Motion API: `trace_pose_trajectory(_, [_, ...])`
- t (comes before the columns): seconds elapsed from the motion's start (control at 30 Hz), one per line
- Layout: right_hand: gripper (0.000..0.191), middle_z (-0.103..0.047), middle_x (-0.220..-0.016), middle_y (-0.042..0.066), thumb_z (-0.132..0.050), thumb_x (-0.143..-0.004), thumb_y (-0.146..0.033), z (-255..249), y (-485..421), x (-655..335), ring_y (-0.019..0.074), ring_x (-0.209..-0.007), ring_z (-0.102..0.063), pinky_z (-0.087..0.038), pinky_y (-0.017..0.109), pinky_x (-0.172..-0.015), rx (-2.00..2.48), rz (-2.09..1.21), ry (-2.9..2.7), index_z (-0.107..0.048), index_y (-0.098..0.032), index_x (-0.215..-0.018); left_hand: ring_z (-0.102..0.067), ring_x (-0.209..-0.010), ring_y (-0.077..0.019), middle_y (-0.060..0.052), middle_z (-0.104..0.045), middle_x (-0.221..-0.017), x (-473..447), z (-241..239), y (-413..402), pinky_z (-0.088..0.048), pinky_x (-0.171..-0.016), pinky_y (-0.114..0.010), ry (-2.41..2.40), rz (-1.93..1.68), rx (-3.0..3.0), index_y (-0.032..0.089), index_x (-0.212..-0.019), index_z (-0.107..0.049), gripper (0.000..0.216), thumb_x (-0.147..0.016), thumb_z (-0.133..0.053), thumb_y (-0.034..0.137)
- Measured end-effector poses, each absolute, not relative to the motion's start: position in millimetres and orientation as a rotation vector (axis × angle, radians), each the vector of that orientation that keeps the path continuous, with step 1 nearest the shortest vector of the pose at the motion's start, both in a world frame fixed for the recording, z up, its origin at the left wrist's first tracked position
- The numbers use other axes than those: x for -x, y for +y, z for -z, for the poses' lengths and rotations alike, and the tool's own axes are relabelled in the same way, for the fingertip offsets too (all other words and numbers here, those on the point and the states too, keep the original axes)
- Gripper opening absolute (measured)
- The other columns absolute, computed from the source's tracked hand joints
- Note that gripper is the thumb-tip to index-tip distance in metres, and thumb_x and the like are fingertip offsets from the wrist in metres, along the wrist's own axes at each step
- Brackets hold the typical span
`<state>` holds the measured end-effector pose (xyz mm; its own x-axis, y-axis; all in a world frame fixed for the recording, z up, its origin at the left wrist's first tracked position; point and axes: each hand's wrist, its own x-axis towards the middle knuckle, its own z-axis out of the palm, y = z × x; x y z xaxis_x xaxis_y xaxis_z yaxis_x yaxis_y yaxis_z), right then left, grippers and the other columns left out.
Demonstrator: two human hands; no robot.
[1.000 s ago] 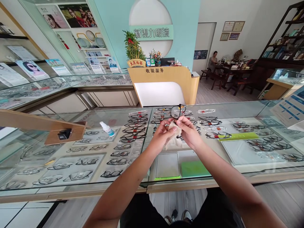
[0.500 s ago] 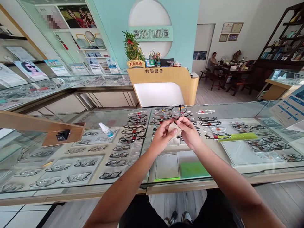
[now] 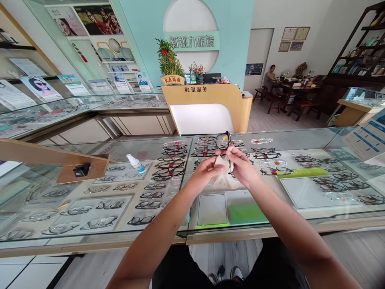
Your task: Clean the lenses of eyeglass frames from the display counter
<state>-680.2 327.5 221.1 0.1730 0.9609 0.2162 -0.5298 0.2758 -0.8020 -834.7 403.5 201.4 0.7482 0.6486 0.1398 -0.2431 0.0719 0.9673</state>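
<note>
A pair of black-rimmed eyeglasses (image 3: 223,141) is held up over the glass counter, one round lens pointing away from me. My left hand (image 3: 207,171) is closed on a pale cleaning cloth (image 3: 223,176), its thumb pressing the cloth against the nearer part of the glasses. My right hand (image 3: 242,165) pinches the frame from the right side. The cloth hangs down between both hands and hides much of the nearer lens. On the counter to the left stands a white spray bottle (image 3: 136,164) with a blue label.
Beneath the glass countertop (image 3: 120,236) lie rows of eyeglasses (image 3: 168,172). A wooden stand (image 3: 82,168) juts in from the left, and a white-and-blue card display (image 3: 367,136) stands at right. Farther back are a cashier desk (image 3: 207,96) and a seated person (image 3: 270,78).
The cloth has shifted and now hangs lower and more spread out below my fingers. The glasses have turned slightly and moved a little left. Both hands keep their hold.
</note>
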Motion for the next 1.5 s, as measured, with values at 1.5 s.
trace_pose_trajectory(1.5, [0.036, -0.078, -0.1, -0.001, -0.092, -0.083, -0.046, -214, 324, 699, 0.0087, -0.054, -0.037, -0.04, 0.024, -0.046, 0.633, -1.195, -0.761, -0.063, -0.025, -0.081, -0.067, -0.061, -0.016, -0.003, -0.077, -0.08, 824, -203, 381, -0.056, -0.059, -0.029, 0.435, -0.913, -1.372, 0.019, -0.106, -0.07, 0.055, -0.083, -0.091, 0.064])
